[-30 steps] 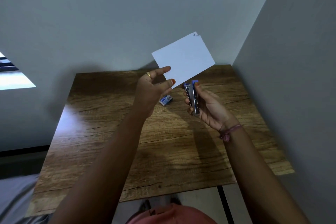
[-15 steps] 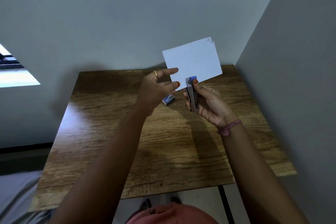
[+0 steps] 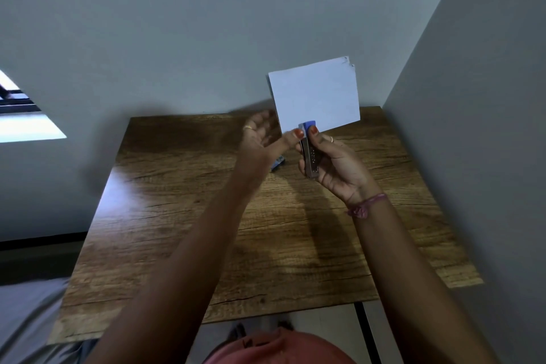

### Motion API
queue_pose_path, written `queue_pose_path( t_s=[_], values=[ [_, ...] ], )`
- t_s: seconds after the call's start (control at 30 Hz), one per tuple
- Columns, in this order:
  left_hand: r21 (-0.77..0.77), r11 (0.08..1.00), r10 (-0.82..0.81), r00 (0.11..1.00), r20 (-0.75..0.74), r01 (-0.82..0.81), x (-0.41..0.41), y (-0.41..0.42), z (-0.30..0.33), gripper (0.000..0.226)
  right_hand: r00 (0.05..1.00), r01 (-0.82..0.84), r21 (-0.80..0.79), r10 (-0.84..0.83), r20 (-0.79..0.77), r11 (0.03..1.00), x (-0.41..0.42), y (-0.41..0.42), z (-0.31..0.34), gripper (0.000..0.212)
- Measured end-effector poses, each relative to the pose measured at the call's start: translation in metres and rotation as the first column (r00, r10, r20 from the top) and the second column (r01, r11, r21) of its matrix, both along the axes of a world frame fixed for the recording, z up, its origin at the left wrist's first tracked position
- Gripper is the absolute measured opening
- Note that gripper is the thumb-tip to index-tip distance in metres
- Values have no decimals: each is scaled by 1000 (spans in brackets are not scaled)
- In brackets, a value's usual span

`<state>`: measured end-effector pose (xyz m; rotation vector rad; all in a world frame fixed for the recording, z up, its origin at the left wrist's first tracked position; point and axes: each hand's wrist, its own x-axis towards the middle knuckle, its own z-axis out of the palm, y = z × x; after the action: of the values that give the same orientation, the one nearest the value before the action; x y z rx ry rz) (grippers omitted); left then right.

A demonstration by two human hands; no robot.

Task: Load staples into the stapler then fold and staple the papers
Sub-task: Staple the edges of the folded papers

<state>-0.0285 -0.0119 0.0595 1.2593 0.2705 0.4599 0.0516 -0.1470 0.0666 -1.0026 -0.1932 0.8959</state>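
A folded white paper (image 3: 316,96) is held upright above the far part of the wooden table (image 3: 177,216). My left hand (image 3: 263,142) pinches its lower left corner between thumb and fingers. My right hand (image 3: 334,165) grips a small stapler (image 3: 308,154) with a metal body and a blue tip, held upright. The stapler's blue tip sits at the paper's bottom edge, right beside my left thumb. A small blue staple box (image 3: 277,163) lies on the table, mostly hidden behind my left wrist.
Grey walls close the table in at the back and on the right (image 3: 472,127). A window (image 3: 26,124) shows at the left. The table's near edge is just above my lap.
The paper has moved right and turned more upright. Its bottom edge now meets the stapler's blue tip, and my left hand has closed in on my right hand.
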Motion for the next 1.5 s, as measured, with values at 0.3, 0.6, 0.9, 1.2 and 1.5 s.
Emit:
queue_pose_path(
  t_s=[0.3,0.6,0.9,1.2,1.5],
  values=[
    [-81,994,74,997,6,-74,8,-27,1,43,999,33,-1,-33,32,999,-7,7,5,17],
    [-110,985,137,990,46,-131,9,-29,11,15,996,86,1,-86,35,996,-10,12,11,9],
    [-193,978,86,994,68,-72,13,-26,18,13,987,147,7,-147,61,989,-10,19,17,9],
    [-346,937,77,992,96,-39,11,-22,19,18,998,45,40,-46,36,998,-7,11,21,26],
    [-317,947,85,991,98,-50,8,-17,22,17,999,52,48,-51,-9,998,-1,2,19,24]
  ],
)
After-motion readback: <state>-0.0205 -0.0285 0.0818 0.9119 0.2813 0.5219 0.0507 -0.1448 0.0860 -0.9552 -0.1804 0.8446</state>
